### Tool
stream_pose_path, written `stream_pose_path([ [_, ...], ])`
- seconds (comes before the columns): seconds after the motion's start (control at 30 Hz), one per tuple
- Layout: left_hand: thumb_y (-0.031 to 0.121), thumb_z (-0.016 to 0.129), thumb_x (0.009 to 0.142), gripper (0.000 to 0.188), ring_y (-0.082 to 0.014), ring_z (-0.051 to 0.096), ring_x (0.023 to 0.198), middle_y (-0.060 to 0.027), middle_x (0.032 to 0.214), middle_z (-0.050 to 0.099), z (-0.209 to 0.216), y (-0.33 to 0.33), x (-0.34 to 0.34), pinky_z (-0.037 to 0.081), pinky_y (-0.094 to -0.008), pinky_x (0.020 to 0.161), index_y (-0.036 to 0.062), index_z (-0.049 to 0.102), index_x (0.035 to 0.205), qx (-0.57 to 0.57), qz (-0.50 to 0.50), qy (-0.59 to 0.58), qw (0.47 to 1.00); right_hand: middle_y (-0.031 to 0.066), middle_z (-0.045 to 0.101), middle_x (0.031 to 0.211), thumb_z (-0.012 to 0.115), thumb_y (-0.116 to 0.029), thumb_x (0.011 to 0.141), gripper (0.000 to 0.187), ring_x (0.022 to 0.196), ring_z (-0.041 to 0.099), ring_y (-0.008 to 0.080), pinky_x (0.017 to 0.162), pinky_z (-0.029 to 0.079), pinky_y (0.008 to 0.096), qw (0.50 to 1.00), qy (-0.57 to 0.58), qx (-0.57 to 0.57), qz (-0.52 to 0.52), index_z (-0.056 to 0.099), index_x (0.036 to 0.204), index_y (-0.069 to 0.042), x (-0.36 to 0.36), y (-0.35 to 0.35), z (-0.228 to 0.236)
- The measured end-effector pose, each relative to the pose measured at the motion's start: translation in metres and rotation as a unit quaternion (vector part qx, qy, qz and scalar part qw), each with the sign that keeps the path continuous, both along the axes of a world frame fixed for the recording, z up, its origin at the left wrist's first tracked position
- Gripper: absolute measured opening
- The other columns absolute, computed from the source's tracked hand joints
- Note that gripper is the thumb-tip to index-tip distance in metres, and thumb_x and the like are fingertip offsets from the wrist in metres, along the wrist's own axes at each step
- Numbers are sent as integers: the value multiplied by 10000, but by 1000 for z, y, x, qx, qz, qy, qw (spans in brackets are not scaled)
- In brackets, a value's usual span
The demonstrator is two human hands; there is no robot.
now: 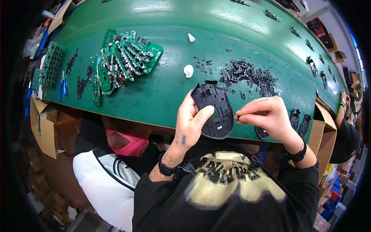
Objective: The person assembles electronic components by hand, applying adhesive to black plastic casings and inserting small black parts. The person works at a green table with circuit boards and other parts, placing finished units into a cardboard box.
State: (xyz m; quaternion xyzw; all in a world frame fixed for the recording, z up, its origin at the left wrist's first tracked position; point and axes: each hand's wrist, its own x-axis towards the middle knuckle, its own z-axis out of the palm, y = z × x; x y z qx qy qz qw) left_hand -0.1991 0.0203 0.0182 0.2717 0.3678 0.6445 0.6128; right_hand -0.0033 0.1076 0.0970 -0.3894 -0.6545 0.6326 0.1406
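Hands hold black mouse shell (215,112) (left (192,123)) and tiny part (right (266,115))

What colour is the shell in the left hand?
Black; the shell shows best in the head view.

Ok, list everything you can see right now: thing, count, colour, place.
Black shell: one, held over the table edge.
Circuit boards: pile, green, left on table.
Small black parts: heap, beyond the hands.
Caps: two, white, centre.
Pliers: one, blue-handled, far left.
Cardboard boxes: brown, both sides.
Left hand: grips the shell.
Right hand: pinches a tiny black piece at the shell's edge.
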Motion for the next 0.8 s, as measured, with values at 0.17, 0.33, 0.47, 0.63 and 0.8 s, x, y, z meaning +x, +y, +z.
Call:
stream_pose_path([
  [0.17,12,525,916,479,-179,606,1057,-140,1199,577,0,0,1,505,-326,909,-62,341,1352,5,-5,-6,1000,88,703,863,718,5,768,120,799,683,170,714,531,273,976,4,205,68,726,883,-28,0,0,-8],
  [0.33,16,522,921,473,-178,609,1049,-143,1192,579,5,3,4,506,-323,905,-62,340,1351,8,-8,-11,1000,59,664,890,733,18,718,160,838,653,182,743,518,291,967,33,238,80,722,855,-62,-3,-1,-12],
  [0.47,19,521,923,474,-176,607,1051,-146,1198,576,5,4,4,507,-323,904,-64,336,1351,15,-10,-10,1000,52,647,892,740,15,710,167,842,645,179,748,517,290,967,31,240,81,720,856,-64,-4,-2,-12],
  [0.63,24,519,928,478,-174,606,1050,-147,1203,572,6,4,5,507,-322,901,-66,327,1356,15,-11,-11,1000,52,640,893,746,13,707,164,836,640,178,743,516,290,965,30,250,80,713,852,-56,-3,-3,-15],
  [0.8,21,514,930,482,-174,606,1049,-146,1201,572,7,3,6,508,-319,902,-66,319,1362,14,-5,-4,1000,55,636,888,752,8,705,164,826,637,179,735,513,288,962,27,261,76,710,852,-53,-3,-3,-17],
])
